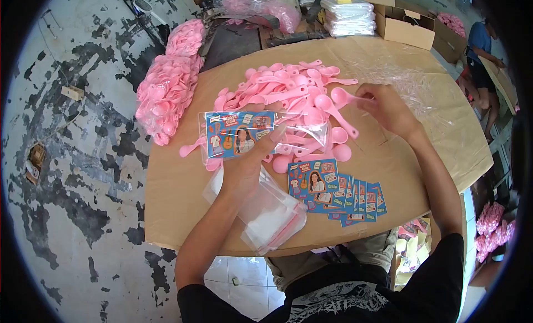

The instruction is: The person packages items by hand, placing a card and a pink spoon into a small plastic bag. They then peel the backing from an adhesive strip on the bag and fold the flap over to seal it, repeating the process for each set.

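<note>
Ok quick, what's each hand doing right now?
Left hand: closed on a clear bag with a blue card inside.
Right hand: pinching a pink spoon by its handle.

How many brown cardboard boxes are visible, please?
2: one open brown cardboard box beyond the table's far edge, a second box right of it; others may be hidden.

the spoons (288, 101) in the heap are all pale pink, and so is the one spoon (340, 95) held apart. the packet (239, 134) is clear, with a bright blue card inside printed with small orange and white pictures. the fanned cards (338, 192) carry the same blue print. the table (177, 184) is plain tan. the floor (72, 173) is grey, blotched black. the shirt (344, 301) is black with a white pattern.
</note>
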`<state>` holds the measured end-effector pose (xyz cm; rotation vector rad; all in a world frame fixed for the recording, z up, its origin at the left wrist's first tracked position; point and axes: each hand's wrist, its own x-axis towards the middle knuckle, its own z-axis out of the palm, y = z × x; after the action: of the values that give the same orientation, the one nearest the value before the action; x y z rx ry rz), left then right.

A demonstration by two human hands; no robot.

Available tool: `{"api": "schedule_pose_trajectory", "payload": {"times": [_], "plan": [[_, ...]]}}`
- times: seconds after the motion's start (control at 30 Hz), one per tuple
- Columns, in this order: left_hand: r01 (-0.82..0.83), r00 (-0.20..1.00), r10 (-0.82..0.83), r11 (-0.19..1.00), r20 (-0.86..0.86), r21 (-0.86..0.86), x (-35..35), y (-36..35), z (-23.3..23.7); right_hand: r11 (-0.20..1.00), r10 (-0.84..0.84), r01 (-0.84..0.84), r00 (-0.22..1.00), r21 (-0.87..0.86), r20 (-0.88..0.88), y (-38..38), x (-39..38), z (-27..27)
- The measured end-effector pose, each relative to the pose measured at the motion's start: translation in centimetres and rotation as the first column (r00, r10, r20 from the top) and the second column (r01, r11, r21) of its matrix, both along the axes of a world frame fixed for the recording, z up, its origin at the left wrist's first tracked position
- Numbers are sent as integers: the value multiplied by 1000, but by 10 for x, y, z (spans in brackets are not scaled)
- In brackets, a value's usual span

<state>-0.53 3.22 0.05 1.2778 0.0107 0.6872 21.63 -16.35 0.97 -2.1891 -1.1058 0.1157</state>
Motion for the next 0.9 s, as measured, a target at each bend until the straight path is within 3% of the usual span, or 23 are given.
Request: {"api": "schedule_pose_trajectory", "payload": {"times": [0.07,0.17,0.27,0.37,0.43,0.5,0.57,0.6,0.67,0.8,0.87,0.9], "plan": [[-14,1000,14,999,-14,-34,-2,1,3,989,41,-53,996,141,83,-8,-8,11],[48,997,-40,993,73,-111,-1,3,3,933,270,-223,952,283,-141,-13,-21,24],[104,993,-95,984,70,-141,-1,6,5,826,426,-348,900,443,-88,-6,-42,16],[192,975,-176,974,135,-121,0,3,2,900,394,-284,852,329,-343,-4,-67,27],[200,977,-186,968,102,-149,-2,-4,1,782,575,-364,733,506,-363,3,-86,27],[205,979,-201,968,45,-146,-5,-10,-3,681,662,-449,715,579,-225,11,-97,23],[208,976,-214,972,-41,-110,-6,-12,-11,632,641,-565,765,531,51,23,-102,12],[301,953,-300,954,-48,-5,-6,-14,-9,674,589,-417,802,610,-102,21,-110,13],[326,943,-326,945,-61,-18,-5,-10,-11,786,456,-368,888,497,-62,0,-102,41],[285,955,-291,953,-56,-104,-6,-4,4,673,217,-245,967,698,131,-9,-85,70],[220,973,-225,971,-46,-89,-3,4,5,849,131,-250,953,465,273,-17,-83,90],[196,979,-200,977,-46,-78,-1,4,4,878,135,-244,952,412,276,-19,-81,97]]}}
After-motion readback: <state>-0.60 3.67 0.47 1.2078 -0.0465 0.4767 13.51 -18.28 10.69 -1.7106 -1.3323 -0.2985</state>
